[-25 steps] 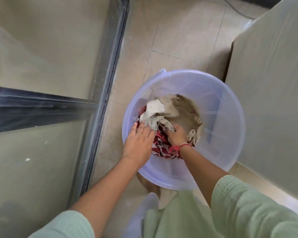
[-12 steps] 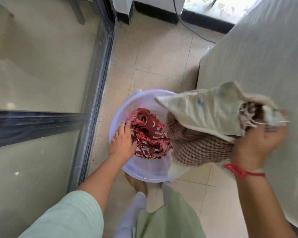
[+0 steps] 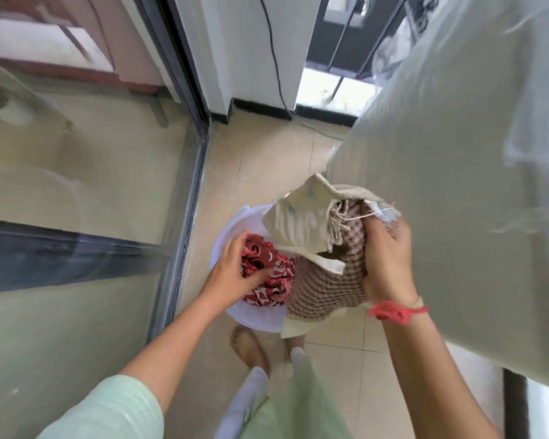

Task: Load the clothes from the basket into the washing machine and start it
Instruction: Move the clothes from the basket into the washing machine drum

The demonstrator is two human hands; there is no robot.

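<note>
Right hand (image 3: 387, 258) clenches checked and cream cloths (image 3: 327, 280) clear of the basket (image 3: 257, 321) — left hand (image 3: 232, 274) grasps the red garment (image 3: 276, 280), evidently next.

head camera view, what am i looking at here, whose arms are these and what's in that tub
No machine here: the camera sits on a person's head, looking down, so the two arms are theirs. On the tiled floor stands a pale plastic basket. The left hand reaches into it and grips a red patterned cloth. The right hand holds up a bundle: a checked cloth and a cream cloth. The big covered shape at right may be the washing machine; I cannot tell.
</note>
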